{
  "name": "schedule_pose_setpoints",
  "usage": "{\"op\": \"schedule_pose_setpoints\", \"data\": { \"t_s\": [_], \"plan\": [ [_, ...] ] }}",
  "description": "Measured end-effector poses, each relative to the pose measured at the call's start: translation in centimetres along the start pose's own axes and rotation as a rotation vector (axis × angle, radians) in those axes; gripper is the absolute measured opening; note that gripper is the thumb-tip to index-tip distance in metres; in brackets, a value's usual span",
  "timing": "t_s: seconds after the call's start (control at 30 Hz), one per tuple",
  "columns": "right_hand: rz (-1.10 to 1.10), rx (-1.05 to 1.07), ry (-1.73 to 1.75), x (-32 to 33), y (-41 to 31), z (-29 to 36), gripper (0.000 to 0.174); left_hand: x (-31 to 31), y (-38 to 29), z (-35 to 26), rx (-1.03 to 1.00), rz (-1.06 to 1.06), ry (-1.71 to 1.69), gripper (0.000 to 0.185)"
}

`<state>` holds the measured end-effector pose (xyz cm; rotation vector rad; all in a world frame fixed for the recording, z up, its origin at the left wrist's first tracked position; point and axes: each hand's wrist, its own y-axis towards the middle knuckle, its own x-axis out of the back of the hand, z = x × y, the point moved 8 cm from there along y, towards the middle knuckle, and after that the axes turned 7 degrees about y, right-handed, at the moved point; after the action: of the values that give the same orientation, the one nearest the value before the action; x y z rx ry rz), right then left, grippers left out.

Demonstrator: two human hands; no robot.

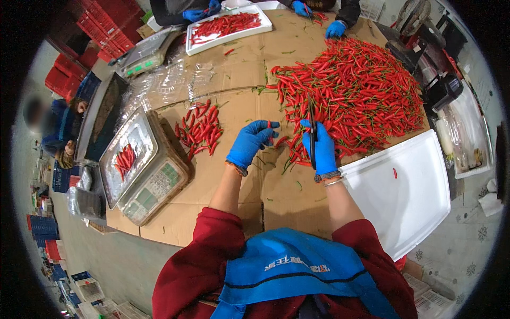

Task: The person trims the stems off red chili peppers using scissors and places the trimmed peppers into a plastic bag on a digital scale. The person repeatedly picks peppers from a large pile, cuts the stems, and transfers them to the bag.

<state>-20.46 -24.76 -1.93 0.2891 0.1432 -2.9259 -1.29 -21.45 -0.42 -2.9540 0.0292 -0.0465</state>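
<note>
My left hand (253, 141), in a blue glove, pinches a small red chili pepper (269, 127) between its fingers. The fingers cover much of that chili. In my right hand (324, 147), gloved too, is a pair of black scissors (312, 139) with the blades pointing away from me. Whether the blades are apart is hard to see. Beyond and around the right hand spreads a large heap of red chilies (358, 91) with green stems. Left of my left hand lies a smaller pile of red chilies (201, 127), mostly without stems.
A digital scale (155, 191) at left carries a few chilies on its metal pan. Clear plastic boxes (175, 79) lie behind it. A white foam lid (398, 199) sits at right. Across the cardboard-covered table (239, 99), co-workers' gloved hands (336, 29) work near a foam tray (229, 28).
</note>
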Motion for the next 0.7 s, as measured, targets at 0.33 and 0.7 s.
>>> {"op": "schedule_pose_setpoints", "data": {
  "t_s": [0.33,0.7],
  "plan": [
    [0.108,0.232,-0.644,-2.7,-1.5,1.7,0.043,0.2,0.4,-1.8,-0.117,0.071,-1.109,0.028],
    [0.094,0.348,-0.552,-2.7,-1.3,1.6,0.042,-2.6,0.8,0.1,0.010,0.066,-1.186,0.031]
  ]
}}
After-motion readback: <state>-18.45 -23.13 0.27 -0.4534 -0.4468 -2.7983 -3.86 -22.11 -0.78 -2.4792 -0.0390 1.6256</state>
